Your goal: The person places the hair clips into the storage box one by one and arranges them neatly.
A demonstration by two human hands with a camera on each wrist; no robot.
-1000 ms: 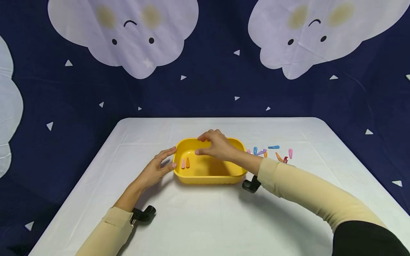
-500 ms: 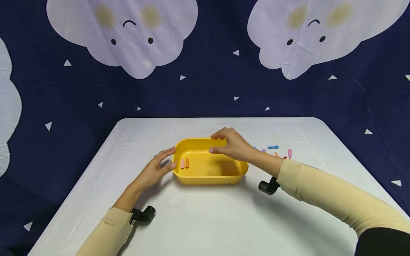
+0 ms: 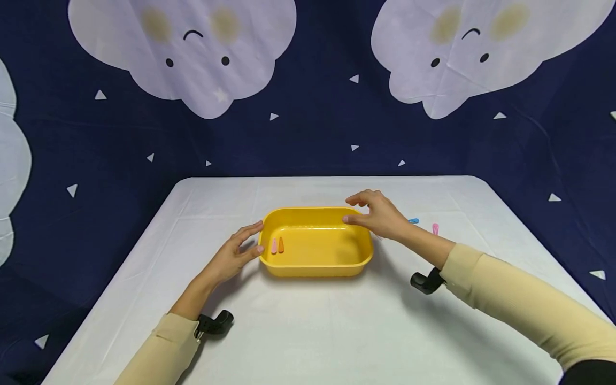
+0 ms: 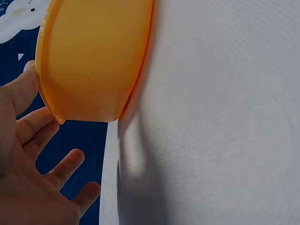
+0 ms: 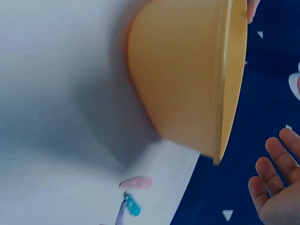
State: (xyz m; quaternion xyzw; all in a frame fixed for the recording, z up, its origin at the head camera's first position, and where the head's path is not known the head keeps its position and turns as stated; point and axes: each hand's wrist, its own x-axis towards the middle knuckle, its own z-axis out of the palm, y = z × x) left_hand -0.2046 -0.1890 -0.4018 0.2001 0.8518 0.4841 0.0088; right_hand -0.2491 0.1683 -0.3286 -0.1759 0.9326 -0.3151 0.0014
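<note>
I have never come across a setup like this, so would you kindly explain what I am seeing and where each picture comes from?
There is no machine here, only a person's bare left hand and right hand. The wide picture comes from a camera worn on the head, looking forward and down; the two close ones come from a black camera worn on each wrist. On the white table stands a yellow tub, with an orange clip and a pale pink clip inside. More clips, including a blue clip, lie on the table to its right. The left hand touches the tub's left end; the right hand is near the other end, holding nothing that I can see.
</note>
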